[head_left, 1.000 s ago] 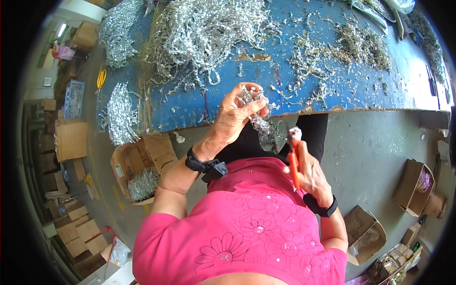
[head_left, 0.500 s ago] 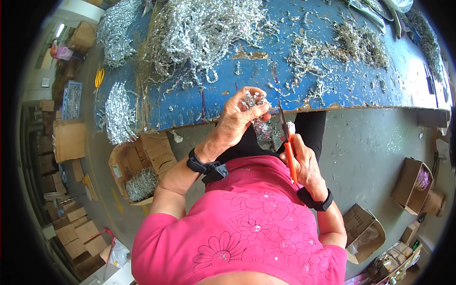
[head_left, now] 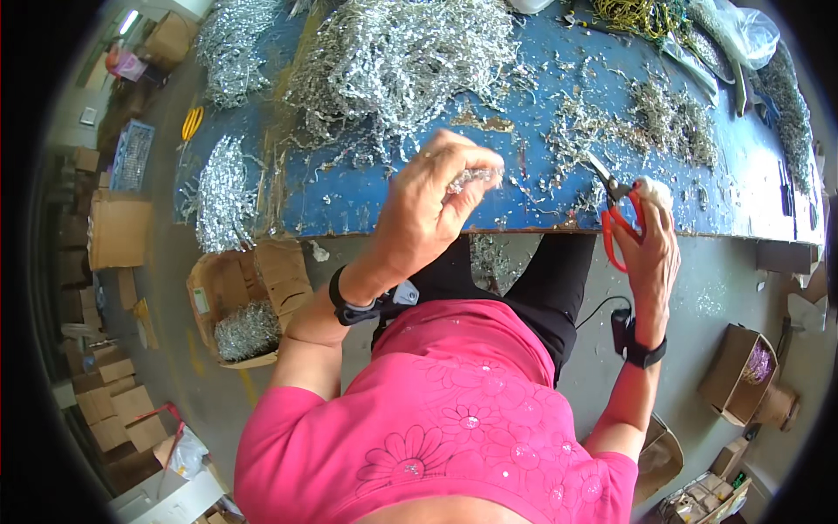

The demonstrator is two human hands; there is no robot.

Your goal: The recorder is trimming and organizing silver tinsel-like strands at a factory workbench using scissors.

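My left hand point(head_left: 423, 196) is raised above the near edge of the blue table, fingers curled round a small bunch of silver tinsel point(head_left: 471, 177). Most of that bunch is hidden in the fist. Over the table edge to the right, my right hand point(head_left: 653, 249) holds scissors point(head_left: 610, 237) by their red handles. Their blades point forward and left, towards loose tinsel scraps point(head_left: 580, 131). Something white wraps a fingertip of this hand. Ahead of my left hand lies a large tangled heap of silver tinsel point(head_left: 406, 65).
Scraps litter the blue table point(head_left: 332, 205). A tinsel bundle point(head_left: 225, 192) and yellow-handled scissors point(head_left: 191, 124) lie at its left end. Below stands an open carton point(head_left: 205, 293) with tinsel inside. Another carton point(head_left: 742, 375) sits on the floor at right. Gold tinsel point(head_left: 642, 16) lies far right.
My right hand has swung right and forward with the scissors, away from my left hand. My left hand has risen a little and closed more tightly; the tinsel hanging below it no longer shows.
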